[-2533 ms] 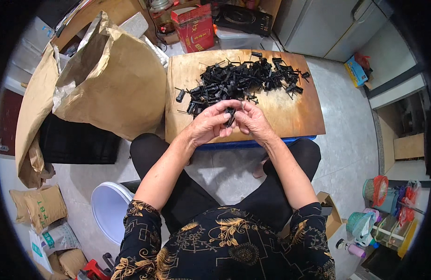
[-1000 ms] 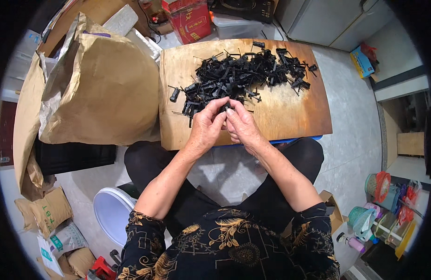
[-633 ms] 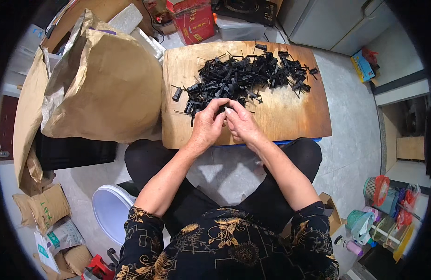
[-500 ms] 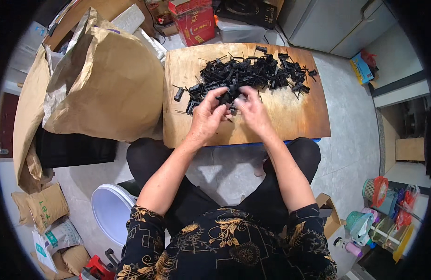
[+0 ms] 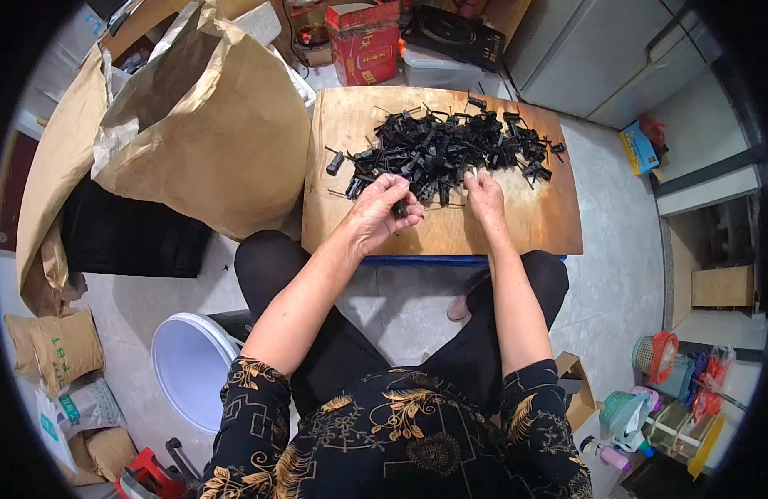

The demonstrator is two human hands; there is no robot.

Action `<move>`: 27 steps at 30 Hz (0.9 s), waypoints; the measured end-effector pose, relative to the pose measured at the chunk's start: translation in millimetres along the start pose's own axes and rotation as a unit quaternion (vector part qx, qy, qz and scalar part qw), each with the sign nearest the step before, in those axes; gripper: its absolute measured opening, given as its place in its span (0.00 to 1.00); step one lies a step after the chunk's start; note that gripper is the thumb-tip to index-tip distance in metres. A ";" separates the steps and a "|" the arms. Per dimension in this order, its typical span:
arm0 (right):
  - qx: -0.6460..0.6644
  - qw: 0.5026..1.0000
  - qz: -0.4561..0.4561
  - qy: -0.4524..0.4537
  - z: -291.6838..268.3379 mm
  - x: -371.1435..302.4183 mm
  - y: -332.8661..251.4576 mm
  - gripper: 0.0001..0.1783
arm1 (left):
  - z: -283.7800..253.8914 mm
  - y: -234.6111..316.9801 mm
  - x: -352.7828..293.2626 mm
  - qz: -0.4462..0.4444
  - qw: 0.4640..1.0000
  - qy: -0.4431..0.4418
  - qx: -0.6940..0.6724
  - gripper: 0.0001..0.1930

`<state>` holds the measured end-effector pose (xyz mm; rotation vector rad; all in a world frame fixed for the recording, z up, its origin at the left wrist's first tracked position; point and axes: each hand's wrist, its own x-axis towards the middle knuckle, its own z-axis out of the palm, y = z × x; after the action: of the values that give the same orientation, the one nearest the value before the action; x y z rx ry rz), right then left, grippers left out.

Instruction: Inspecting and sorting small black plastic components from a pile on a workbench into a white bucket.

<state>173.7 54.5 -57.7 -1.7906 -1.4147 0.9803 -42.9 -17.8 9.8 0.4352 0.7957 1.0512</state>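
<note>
At the near side of the scene a seated person's two forearms are extended over a wooden board that serves as the work surface. The left hand is held near the middle of the board, slightly toward its near edge; its fingers are curled closed around a small black plastic part, of which only a short end is visible below the fingertips. The right hand is laid just beside it, palm down, with its fingers partly spread and resting at the near margin of the pile of black plastic parts; whether a part is gripped under it cannot be told. The pile is spread across the far half of the board, from the centre toward the far right corner, and a few loose parts are scattered toward the left edge. No separate group of finished parts can be identified on the board, so the completed share cannot be judged; the pile is large and appears mostly unprocessed, so most of the work is judged to remain. To the left of the board a large open brown paper sack is stood, and a white bucket is placed on the floor near the person's left knee. Beyond the far edge of the board a red carton is seen.
</note>
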 end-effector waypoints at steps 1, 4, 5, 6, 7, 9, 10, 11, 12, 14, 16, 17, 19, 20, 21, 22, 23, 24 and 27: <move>-0.002 1.000 -0.001 0.002 -3.6 -0.2 3.1 0.18 | -0.4 -1.4 0.2 -0.013 1.000 -0.007 -0.011 0.06; -0.016 0.994 -0.105 0.014 -16.6 -7.4 7.0 0.16 | 1.0 -5.6 2.6 -0.052 0.998 -0.019 -0.035 0.10; 0.133 0.989 0.000 -0.065 -23.8 -14.1 -5.0 0.14 | -1.1 -6.2 1.9 -0.049 0.998 -0.017 -0.036 0.10; 0.275 0.945 0.106 -0.141 -29.0 -20.7 -15.3 0.12 | -3.4 -6.8 1.4 -0.049 0.998 -0.033 -0.037 0.08; 0.274 0.946 0.105 -0.140 -33.6 -25.5 -19.0 0.12 | -1.2 -7.7 2.3 -0.052 0.997 -0.053 -0.037 0.07; 0.419 0.889 0.075 -0.168 -37.9 -35.1 -25.5 0.07 | 5.1 -11.2 4.5 -0.045 0.998 -0.042 -0.017 0.09; 0.419 0.884 0.087 -0.188 -39.3 -38.4 -29.2 0.07 | 8.0 -12.4 5.3 -0.038 0.999 -0.028 0.004 0.14; 0.420 0.883 0.085 -0.190 -37.6 -42.7 -31.2 0.07 | 10.1 -13.1 5.6 -0.035 0.999 -0.027 0.005 0.14; 0.436 0.871 0.070 -0.217 -33.8 -48.2 -33.1 0.06 | 11.8 -13.5 5.3 -0.041 0.999 -0.028 0.009 0.18; 0.449 0.857 0.046 -0.250 -26.9 -63.0 -43.9 0.06 | 15.3 -12.5 4.4 -0.045 0.998 -0.030 0.015 0.23; 0.445 0.857 0.032 -0.256 -16.9 -71.9 -46.5 0.05 | 18.0 -11.8 2.8 -0.027 0.998 -0.050 0.008 0.21; 0.441 0.859 0.021 -0.260 -12.0 -76.1 -47.8 0.04 | 18.9 -10.8 2.6 -0.019 0.998 -0.061 0.005 0.20; 0.435 0.865 0.012 -0.252 -1.3 -81.3 -50.2 0.05 | 14.0 -11.6 5.9 0.010 0.997 -0.067 0.033 0.17; 0.410 0.878 0.001 -0.246 3.6 -81.8 -50.1 0.06 | 14.1 -10.3 5.5 0.034 0.996 -0.075 0.021 0.17; 0.385 0.891 -0.009 -0.239 7.4 -82.7 -50.4 0.06 | 14.2 -9.1 5.2 0.059 0.995 -0.083 0.009 0.17; 0.379 0.897 -0.011 -0.226 8.3 -86.0 -53.4 0.07 | 14.4 -7.5 4.5 0.064 0.994 -0.084 0.019 0.21; 0.379 0.897 -0.011 -0.225 9.7 -85.9 -52.6 0.07 | 15.9 -7.8 4.1 0.063 0.994 -0.085 0.020 0.21; 0.383 0.899 -0.008 -0.213 11.4 -85.1 -50.9 0.07 | 17.7 -9.0 3.4 0.086 0.991 -0.096 0.036 0.23; 0.392 0.895 0.002 -0.212 14.2 -86.1 -49.1 0.08 | 21.2 -8.7 1.2 0.104 0.986 -0.120 0.054 0.29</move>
<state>125.2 -18.8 -9.6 -1.0070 -1.0017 1.7149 -21.3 -19.7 17.4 0.7358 0.6027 1.1255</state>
